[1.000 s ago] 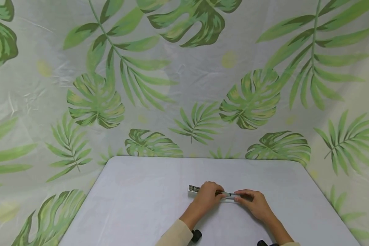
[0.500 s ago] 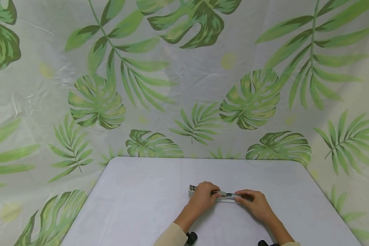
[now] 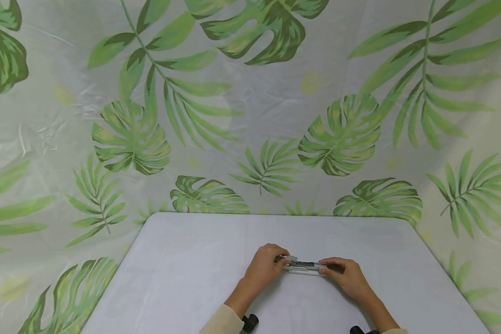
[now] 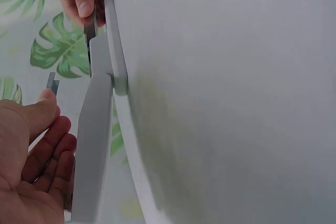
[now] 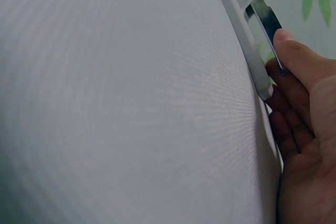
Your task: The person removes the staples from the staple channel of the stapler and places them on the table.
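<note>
A white-and-grey stapler (image 3: 306, 272) with a metal magazine lies lengthwise on the white table, its long body reaching up the left wrist view (image 4: 94, 129). My left hand (image 3: 265, 266) is over its left part. Between left thumb and fingers is a small grey metal piece (image 4: 51, 83), held apart from the magazine (image 4: 90, 38); its exact kind is unclear. My right hand (image 3: 345, 273) pinches the far right end of the metal magazine, thumb on one side and fingers on the other (image 5: 296, 51). The stapler's left end is hidden behind my left hand in the head view.
The white table (image 3: 183, 269) has its back edge against a hanging cloth (image 3: 250, 116) printed with green leaves. Dark wrist cameras sit at both wrists, the left one (image 3: 250, 323) close over the tabletop.
My left hand has slid left along the stapler, carrying the small metal piece with it. More of the dark magazine now shows between the hands. My right hand stays in place.
</note>
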Motion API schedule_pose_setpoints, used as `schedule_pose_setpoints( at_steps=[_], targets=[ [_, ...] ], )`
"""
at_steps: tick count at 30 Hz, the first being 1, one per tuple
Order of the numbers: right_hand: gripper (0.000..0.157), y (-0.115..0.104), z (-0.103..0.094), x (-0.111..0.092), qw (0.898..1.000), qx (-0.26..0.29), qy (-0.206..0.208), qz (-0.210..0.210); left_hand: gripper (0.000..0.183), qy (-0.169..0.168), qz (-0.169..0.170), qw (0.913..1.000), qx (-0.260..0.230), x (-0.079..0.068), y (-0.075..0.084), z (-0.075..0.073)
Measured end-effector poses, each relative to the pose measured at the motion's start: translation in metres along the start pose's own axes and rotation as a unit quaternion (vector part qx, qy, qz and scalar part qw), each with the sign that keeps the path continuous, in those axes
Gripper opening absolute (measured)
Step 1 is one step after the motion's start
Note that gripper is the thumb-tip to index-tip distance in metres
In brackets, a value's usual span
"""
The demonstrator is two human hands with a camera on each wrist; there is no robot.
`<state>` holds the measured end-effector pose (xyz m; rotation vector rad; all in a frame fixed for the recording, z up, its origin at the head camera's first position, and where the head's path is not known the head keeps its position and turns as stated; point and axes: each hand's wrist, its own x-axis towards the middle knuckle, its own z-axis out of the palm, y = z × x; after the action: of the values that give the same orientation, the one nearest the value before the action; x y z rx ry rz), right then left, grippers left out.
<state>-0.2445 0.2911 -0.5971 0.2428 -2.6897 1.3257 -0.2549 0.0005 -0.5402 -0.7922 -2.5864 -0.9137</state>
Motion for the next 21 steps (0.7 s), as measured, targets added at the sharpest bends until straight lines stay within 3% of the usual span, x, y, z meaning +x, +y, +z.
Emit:
schedule_pose_setpoints(
  at_steps=[12,21],
  targets=[
    [0.022,0.0,0.0,0.0,1.0,-0.012,-0.001,-0.004,0.019,0.027,0.009,0.9982,-0.054,-0.011,-0.014,-0.024],
    [0.024,-0.002,0.0,0.001,1.0,-0.023,0.0,-0.001,0.02,0.046,-0.005,0.9975,-0.052,-0.02,-0.029,-0.037]
  ],
)
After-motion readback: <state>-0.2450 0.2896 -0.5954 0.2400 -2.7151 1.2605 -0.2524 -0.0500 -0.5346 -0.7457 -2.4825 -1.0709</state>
